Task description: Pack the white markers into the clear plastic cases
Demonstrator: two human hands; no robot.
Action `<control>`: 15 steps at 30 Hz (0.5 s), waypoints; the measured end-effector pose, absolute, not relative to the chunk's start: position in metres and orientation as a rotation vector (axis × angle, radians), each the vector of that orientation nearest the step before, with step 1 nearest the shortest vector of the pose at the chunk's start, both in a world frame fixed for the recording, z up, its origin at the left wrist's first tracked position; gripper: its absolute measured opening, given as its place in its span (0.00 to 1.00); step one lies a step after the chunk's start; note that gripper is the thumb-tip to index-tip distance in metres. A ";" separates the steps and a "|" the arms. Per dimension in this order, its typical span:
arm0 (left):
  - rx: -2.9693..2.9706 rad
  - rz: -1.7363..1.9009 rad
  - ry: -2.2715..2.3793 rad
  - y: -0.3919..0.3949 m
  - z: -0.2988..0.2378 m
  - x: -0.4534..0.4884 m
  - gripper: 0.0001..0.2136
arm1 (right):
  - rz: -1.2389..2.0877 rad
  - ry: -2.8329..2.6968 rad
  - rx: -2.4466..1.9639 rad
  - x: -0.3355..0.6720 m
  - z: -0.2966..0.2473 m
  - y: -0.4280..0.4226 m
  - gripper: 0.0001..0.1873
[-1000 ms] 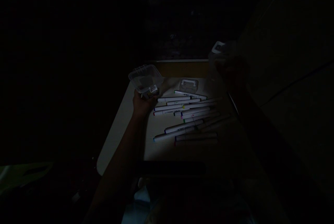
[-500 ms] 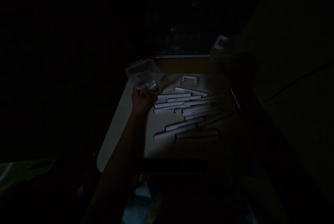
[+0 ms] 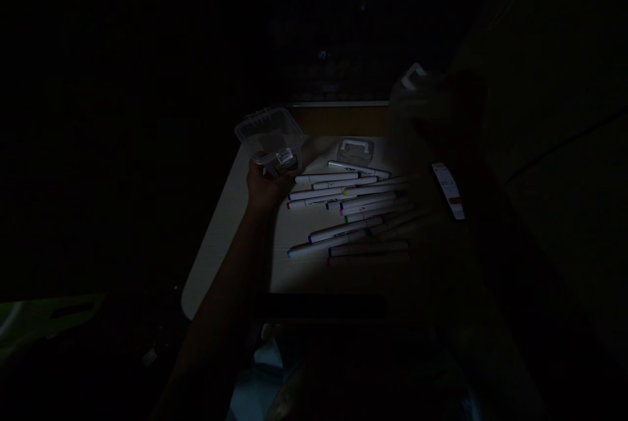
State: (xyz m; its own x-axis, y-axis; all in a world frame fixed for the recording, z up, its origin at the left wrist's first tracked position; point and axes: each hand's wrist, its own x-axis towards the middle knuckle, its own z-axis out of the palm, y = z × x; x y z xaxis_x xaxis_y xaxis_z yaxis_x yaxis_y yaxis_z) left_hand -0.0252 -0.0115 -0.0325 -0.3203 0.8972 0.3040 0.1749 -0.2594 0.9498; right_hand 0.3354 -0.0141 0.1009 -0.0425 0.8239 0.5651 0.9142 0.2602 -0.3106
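Note:
My left hand (image 3: 265,192) is closed around a clear plastic box (image 3: 271,136) with an open top, near the table's far left. Something small and dark shows low in the box, too dim to name. In deep shadow at the right, my right hand (image 3: 444,123) grips a translucent lid with a white handle (image 3: 415,76), raised above the table; both are blurred. Between my hands lie several white markers (image 3: 338,230) with coloured ends, spread loosely sideways. Behind the markers sits a small clear case (image 3: 355,151) with a white handle.
The pale table (image 3: 220,238) has a raised edge at its back. A phone (image 3: 447,191) with its screen lit lies near the right side, close to my right forearm. Most of the surroundings are too dark to make out.
My right hand and the lid have shifted slightly, and my right forearm has moved right, uncovering the phone. My left hand holds the box in nearly the same place.

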 end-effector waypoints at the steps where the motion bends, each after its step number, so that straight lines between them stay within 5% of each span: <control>1: 1.335 1.634 1.425 -0.011 -0.033 -0.025 0.28 | -0.189 -1.889 -1.532 0.336 0.100 -0.009 0.30; 15: 1.347 1.638 1.401 -0.012 -0.031 -0.025 0.31 | -0.166 -2.130 -1.289 0.314 0.110 0.025 0.21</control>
State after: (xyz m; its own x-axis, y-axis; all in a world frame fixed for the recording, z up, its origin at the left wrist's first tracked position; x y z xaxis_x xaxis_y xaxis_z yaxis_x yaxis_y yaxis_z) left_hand -0.0252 -0.0115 -0.0312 -0.3128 0.8970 0.3123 0.1694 -0.2708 0.9476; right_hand 0.3144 0.0248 0.1100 -0.3180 0.7529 0.5762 0.8331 0.5120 -0.2093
